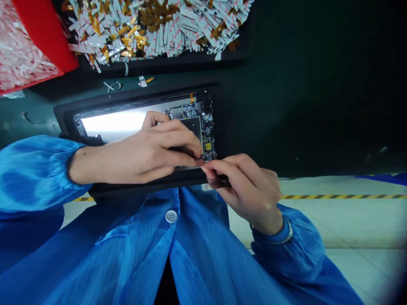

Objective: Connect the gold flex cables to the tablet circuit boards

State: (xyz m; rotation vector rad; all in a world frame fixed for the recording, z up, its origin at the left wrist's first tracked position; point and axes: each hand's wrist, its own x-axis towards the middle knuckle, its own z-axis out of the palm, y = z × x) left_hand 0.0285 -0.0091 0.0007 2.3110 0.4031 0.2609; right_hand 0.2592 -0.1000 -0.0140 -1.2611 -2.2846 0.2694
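An opened tablet (121, 123) lies in a black tray (219, 106) in front of me, its shiny metal back and circuit board (208, 127) showing. My left hand (155, 148) rests across it, fingers bent and pressed down near the board's lower right corner. At that same corner, the thumb and forefinger of my right hand (244, 182) are pinched together, meeting the left fingertips. Whatever lies between the fingertips is too small and covered to make out. A yellow square sticker (207, 146) sits on the board just above the fingers.
Behind the tablet, a dark tray (178, 63) is heaped with white and orange flex cables (165, 29). A red bin (47, 29) with whitish strips stands at the far left. One loose flex cable (146, 81) and a curled strip (112, 87) lie on the dark table (302, 93).
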